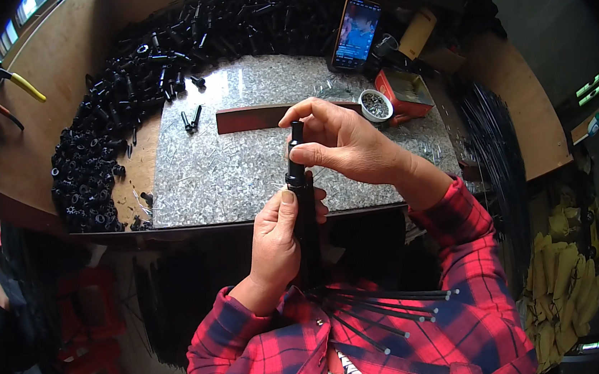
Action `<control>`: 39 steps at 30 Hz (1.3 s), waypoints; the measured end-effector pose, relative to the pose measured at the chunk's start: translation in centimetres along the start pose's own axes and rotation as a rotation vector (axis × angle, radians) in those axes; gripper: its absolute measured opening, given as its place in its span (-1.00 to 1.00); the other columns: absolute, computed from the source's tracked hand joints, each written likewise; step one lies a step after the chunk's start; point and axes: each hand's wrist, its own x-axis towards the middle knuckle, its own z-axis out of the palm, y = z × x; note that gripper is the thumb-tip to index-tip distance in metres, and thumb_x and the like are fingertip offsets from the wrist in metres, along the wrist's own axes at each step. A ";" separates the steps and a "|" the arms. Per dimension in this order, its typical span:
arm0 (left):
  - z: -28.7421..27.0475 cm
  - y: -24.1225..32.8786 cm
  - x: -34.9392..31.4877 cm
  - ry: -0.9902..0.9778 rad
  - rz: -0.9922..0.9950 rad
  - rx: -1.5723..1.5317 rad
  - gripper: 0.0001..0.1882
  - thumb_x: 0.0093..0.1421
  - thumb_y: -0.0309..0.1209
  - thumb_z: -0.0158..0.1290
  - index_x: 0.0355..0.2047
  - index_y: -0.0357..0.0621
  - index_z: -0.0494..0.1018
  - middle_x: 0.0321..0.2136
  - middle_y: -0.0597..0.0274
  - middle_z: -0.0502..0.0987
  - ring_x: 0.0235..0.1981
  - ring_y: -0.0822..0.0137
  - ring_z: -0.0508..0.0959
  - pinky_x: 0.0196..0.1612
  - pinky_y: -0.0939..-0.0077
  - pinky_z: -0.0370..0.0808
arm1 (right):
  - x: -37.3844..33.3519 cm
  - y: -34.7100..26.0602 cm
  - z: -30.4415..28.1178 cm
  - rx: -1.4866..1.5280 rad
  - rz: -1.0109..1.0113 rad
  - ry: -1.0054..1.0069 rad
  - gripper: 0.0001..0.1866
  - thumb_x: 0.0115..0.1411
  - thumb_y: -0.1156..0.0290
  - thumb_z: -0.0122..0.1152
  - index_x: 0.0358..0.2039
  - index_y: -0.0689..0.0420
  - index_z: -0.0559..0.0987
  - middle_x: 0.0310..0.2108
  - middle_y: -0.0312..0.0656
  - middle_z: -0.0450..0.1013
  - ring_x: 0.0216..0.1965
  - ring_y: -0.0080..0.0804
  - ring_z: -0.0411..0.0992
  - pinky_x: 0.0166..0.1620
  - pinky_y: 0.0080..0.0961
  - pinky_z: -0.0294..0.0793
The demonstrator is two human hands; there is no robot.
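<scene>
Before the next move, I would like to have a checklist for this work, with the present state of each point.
1. Left hand gripping the black tubular part: ok.
2. Right hand on its upper end: ok.
3. Inner fit of the part: cannot tell, it is hidden.
4. Stone slab free of loose black pieces: not ok, some lie there.
5. White cup standing upright: ok.

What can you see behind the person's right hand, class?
A reddish-brown strip on the speckled board, showing to either side of the right hand. The stretch of strip and board directly behind the hand is covered, so it cannot be seen.
</scene>
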 end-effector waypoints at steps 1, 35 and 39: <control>-0.1 0.0 -0.1 -0.004 0.005 0.009 -0.60 0.38 -0.20 -0.23 0.02 -0.26 0.34 -0.26 0.22 0.51 -0.34 0.49 0.47 -0.19 0.59 0.43 | 0.0 -0.2 0.0 0.001 -0.001 -0.003 -0.63 0.21 0.48 0.16 -0.01 0.22 0.31 -0.39 -0.32 0.42 -0.35 -0.67 0.42 -0.27 -0.69 0.46; -0.2 -0.2 -0.2 0.006 0.040 0.086 -0.61 0.38 -0.18 -0.22 -0.12 -0.29 0.40 -0.32 0.20 0.53 -0.36 0.45 0.49 -0.20 0.55 0.44 | -0.3 -0.5 0.6 -0.195 0.008 0.006 -0.56 0.19 0.59 0.13 0.08 0.19 0.28 -0.40 -0.36 0.32 -0.33 -0.72 0.35 -0.23 -0.72 0.42; 0.3 0.1 -0.5 0.026 0.048 0.113 -0.58 0.38 -0.16 -0.24 -0.15 -0.29 0.44 -0.42 0.30 0.49 -0.39 0.53 0.43 -0.22 0.62 0.38 | -0.2 -1.1 0.7 -0.240 -0.017 -0.022 -0.56 0.20 0.60 0.11 0.08 0.19 0.27 -0.35 -0.33 0.37 -0.29 -0.68 0.37 -0.18 -0.68 0.43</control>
